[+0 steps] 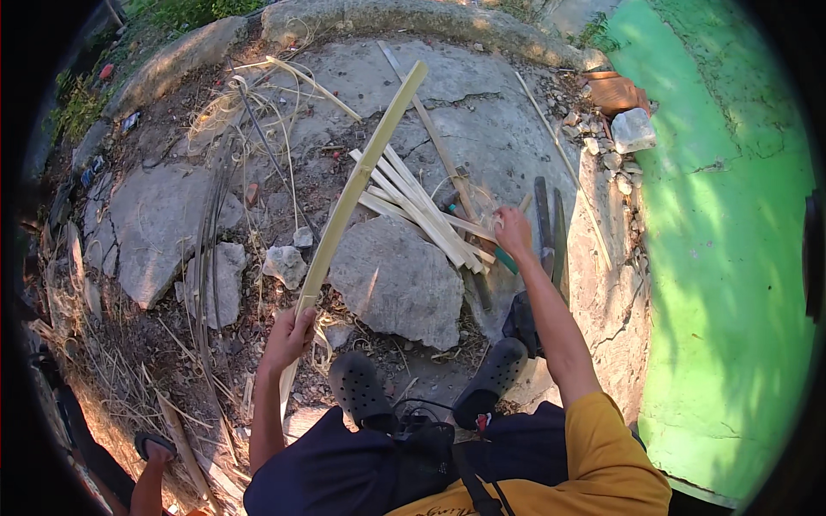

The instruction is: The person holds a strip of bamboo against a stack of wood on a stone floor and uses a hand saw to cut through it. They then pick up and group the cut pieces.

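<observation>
Long strip point(357, 182) raised in the left hand point(290, 338), right hand point(514, 230) down by the pale strips point(417, 206)

From where I stand, the left hand, low and left of centre, is wrapped round the long strip, which slants up toward the top centre of the frame; the right hand, right of centre, has its fingers bent beside the pale strips, though I can't tell whether they pinch anything. I'd hold the long strip steady, thumb clear of its likely sharp edges, and mind the dark narrow pieces point(544, 225) just right of the right hand. No container that I can make out: the pale strips lie loose in a criss-crossed heap mid-frame, by the top edge of a stone slab point(400, 279)
</observation>
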Motion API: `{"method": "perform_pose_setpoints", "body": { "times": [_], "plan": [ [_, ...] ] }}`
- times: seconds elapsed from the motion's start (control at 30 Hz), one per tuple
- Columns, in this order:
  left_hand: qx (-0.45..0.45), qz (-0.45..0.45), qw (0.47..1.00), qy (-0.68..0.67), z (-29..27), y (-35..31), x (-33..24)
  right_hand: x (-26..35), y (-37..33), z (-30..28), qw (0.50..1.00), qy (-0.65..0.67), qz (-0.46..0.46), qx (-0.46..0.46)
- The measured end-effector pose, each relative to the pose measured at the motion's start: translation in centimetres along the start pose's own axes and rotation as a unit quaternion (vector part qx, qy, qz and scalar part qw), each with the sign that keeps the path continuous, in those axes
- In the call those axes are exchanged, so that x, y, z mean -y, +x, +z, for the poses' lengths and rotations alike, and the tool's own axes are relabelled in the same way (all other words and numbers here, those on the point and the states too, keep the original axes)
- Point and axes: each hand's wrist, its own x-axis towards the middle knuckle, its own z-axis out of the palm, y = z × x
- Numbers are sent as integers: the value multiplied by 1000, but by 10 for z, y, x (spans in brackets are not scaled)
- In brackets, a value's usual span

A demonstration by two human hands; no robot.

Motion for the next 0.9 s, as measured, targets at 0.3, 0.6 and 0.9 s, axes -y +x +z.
{"method": "perform_pose_setpoints", "body": {
  "times": [0.3,0.6,0.9],
  "plan": [
    [31,19,998,42,18,37,-11,-72,-38,-110,951,-191,-74,232],
    [27,150,975,164,64,97,-126,-143,-130,-116,961,-5,232,152],
    [67,188,955,221,148,130,-208,-153,-211,-48,954,32,296,18]
  ]
}}
